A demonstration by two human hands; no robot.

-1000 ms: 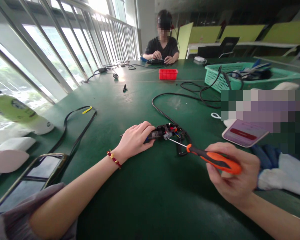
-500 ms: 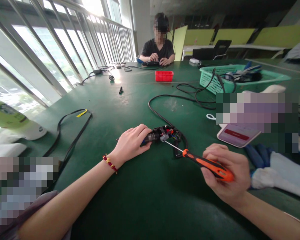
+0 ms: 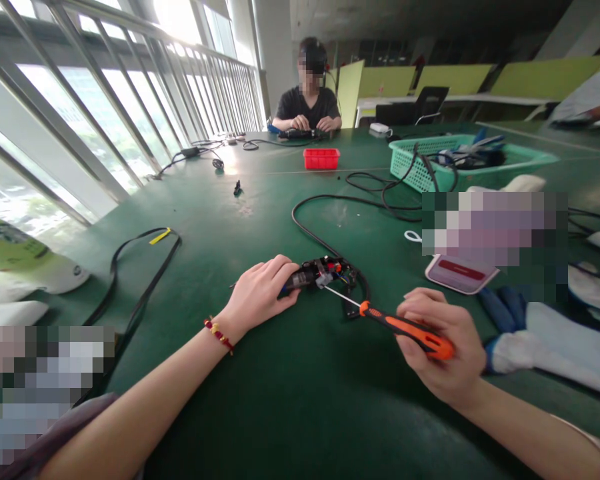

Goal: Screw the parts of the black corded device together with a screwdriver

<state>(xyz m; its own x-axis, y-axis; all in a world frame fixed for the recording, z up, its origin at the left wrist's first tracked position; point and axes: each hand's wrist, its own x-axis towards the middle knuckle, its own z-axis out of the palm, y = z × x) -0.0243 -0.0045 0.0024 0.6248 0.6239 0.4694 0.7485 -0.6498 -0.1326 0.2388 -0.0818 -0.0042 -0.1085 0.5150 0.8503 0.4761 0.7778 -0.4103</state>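
Note:
My left hand (image 3: pixel 263 288) is wrapped over a black corded power tool (image 3: pixel 307 275) lying on the green table. At its right end the housing is open, baring red parts, coloured wires and a small grey piece (image 3: pixel 323 280). In my right hand (image 3: pixel 447 347) is an orange and black screwdriver (image 3: pixel 387 322), slanting up to the left. Its thin shaft reaches the grey piece, and the tip touches it or lies right against it. A black part (image 3: pixel 351 308) sits below the open end, partly behind the shaft.
The tool's black cable (image 3: pixel 300 208) loops back towards a green basket (image 3: pixel 425 175) of tools. A red bin (image 3: pixel 321 159) stands farther off. Right of my right hand lie a phone (image 3: pixel 460 275) and work gloves (image 3: pixel 555 347). Across the table a person (image 3: pixel 307 103) handles a black object.
The whole view has shifted slightly, so things appear a little lower and further left. Both hands keep their hold, and the screwdriver stays at the grey piece.

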